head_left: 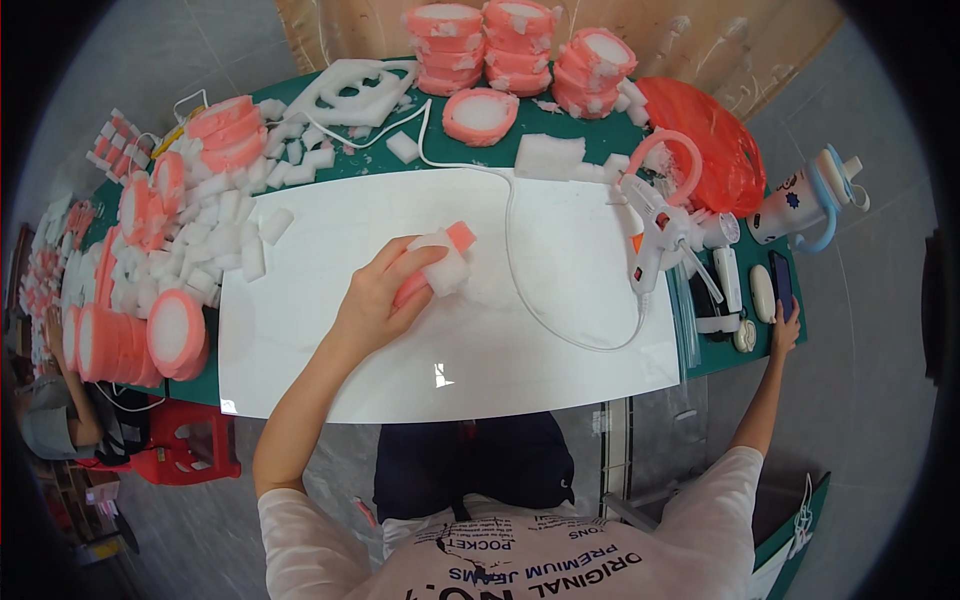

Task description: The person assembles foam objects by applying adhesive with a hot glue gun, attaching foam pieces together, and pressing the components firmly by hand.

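Note:
My left hand [378, 298] is closed around a white foam block [449, 272] with a pink foam strip [461, 236] on it, above the white board in the middle. Part of the piece is hidden by my fingers. Out at the table's right edge, my right hand [786, 332] grips the lower end of a dark smartphone [781, 280]. Beside the phone lie a pale oval case [762, 293] and a small round cream-coloured item [744, 336]. A white hot glue gun [655, 225] rests on the board's right side, its cord looping across.
Stacked pink-rimmed white foam rounds [447, 45] line the back; more [110, 345] stand at left near loose white foam cubes [200, 235]. A red plastic bag [705, 140] and a tumbler [795, 205] stand right. Another person's arm [75, 390] shows far left beside a red stool [190, 450].

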`<state>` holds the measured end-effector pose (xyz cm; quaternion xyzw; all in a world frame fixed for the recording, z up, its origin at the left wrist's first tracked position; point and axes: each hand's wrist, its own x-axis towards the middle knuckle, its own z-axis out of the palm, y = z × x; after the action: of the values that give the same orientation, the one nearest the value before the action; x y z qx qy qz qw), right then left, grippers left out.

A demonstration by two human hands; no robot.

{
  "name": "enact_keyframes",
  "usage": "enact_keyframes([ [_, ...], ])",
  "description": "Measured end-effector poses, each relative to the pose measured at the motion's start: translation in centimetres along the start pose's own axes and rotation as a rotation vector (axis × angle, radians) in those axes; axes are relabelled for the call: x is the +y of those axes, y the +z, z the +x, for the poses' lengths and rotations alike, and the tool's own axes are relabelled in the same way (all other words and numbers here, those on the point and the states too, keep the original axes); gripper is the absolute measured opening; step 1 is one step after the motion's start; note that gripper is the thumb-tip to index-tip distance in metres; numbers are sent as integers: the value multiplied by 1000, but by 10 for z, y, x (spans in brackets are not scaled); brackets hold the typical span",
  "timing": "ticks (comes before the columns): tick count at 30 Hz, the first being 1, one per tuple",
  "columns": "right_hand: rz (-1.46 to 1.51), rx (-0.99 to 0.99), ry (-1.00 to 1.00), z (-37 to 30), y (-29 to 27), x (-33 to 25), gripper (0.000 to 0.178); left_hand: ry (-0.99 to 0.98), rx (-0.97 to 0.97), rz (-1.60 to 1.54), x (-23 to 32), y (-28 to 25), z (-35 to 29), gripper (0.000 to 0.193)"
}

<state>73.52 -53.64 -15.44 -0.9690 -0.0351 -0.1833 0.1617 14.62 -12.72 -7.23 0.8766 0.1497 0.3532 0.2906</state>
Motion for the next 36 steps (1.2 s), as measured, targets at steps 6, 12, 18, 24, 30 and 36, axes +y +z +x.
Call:
enact_keyframes([
  [6, 29, 28, -24, -3, 0, -6, 53, 29, 12, 4, -5, -1, -3, 41],
  [12, 39, 23, -21, -7, -3, -6, 52, 50, 40, 5, -6, 0, -2, 42],
  [18, 78, 18, -12, -6, -4, -5, 54, 25, 17, 17, -5, 1, -2, 42],
  [24, 98, 34, -12, -10, -4, -10, 53, 73, 28, 15, -8, 1, -2, 43],
  [30, 99, 48, -14, -13, -10, -13, 54, 64, 30, 8, -7, 2, -2, 44],
  [36, 189, 94, -79, -20, -14, -18, 50, 42, 32, 15, -5, 1, -2, 45],
])
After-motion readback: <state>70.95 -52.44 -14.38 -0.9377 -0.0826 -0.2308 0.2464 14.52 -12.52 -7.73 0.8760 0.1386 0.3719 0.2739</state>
